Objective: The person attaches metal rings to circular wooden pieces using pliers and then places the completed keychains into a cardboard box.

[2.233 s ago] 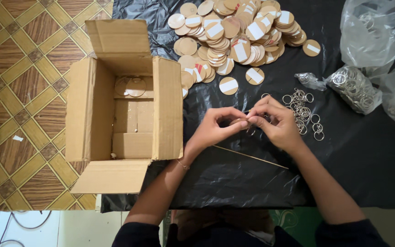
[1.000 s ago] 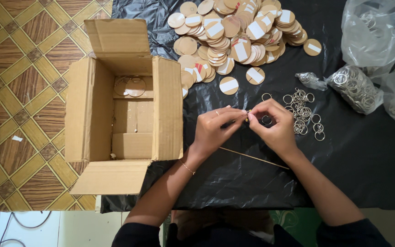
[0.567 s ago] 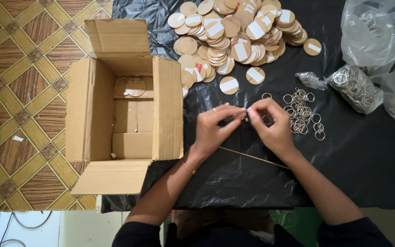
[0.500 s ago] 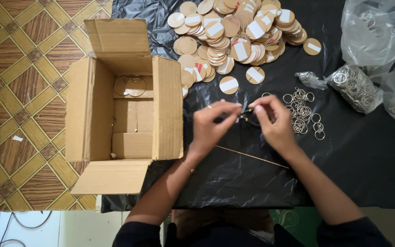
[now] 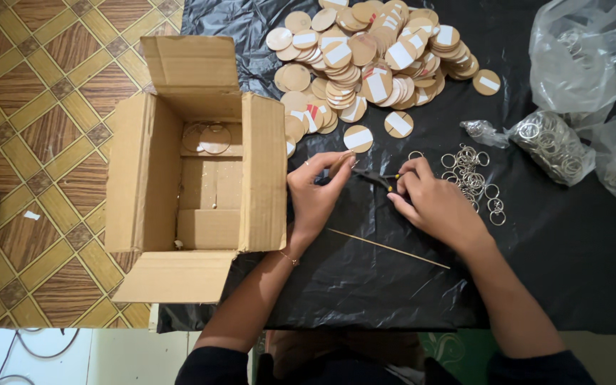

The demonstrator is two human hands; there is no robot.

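My left hand (image 5: 317, 191) pinches a round wooden disc (image 5: 341, 163) edge-on between thumb and fingers, just right of the cardboard box. My right hand (image 5: 433, 203) grips a small dark tool with yellow marks (image 5: 381, 179) that points left toward the disc. Both hands rest over the black plastic sheet (image 5: 572, 264). Several loose metal key rings (image 5: 473, 175) lie just right of my right hand. A big pile of wooden discs with white and red stickers (image 5: 365, 50) sits beyond the hands.
An open cardboard box (image 5: 264, 171) stands at the left, with a couple of discs inside at its far end. A thin wooden stick (image 5: 386, 248) lies under my wrists. Clear plastic bags (image 5: 550, 142) of rings lie at the right. Patterned floor shows at the left.
My hands, pressed together over a small piece a second ago, have drawn slightly apart; the dark tool now shows between them and the disc sits in my left fingers.
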